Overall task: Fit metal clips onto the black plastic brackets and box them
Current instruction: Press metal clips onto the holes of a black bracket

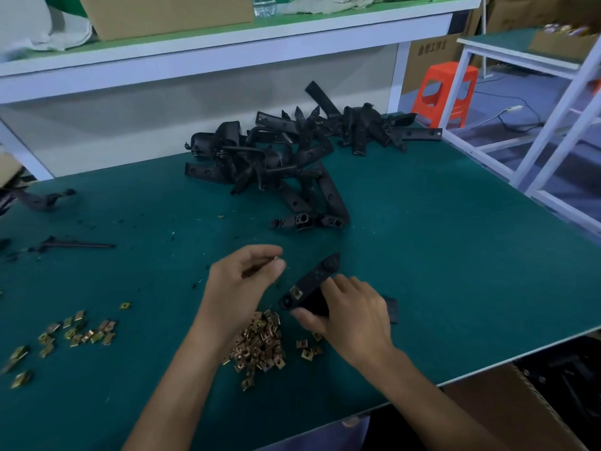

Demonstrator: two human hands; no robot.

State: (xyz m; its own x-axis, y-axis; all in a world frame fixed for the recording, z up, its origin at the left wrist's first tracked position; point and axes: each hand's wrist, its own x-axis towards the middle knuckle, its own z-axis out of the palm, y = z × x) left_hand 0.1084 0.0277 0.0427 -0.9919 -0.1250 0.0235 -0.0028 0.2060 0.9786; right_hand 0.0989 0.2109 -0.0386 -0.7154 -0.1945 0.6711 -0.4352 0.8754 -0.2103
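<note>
My right hand (349,315) grips a black plastic bracket (312,281) just above the green table, its long arm pointing up and away. One brass metal clip (296,292) sits on the bracket near its lower end. My left hand (242,281) hovers to the left of the bracket and pinches a small metal clip (277,259) between thumb and fingertips. Below both hands lies a heap of loose brass clips (260,345). A large pile of black brackets (292,157) lies farther back on the table.
More clips (78,332) are scattered at the left of the green mat (455,255). Stray black parts (74,245) lie at the far left. A cardboard box (533,402) with black parts stands below the table's right front edge. An orange stool (445,91) stands beyond.
</note>
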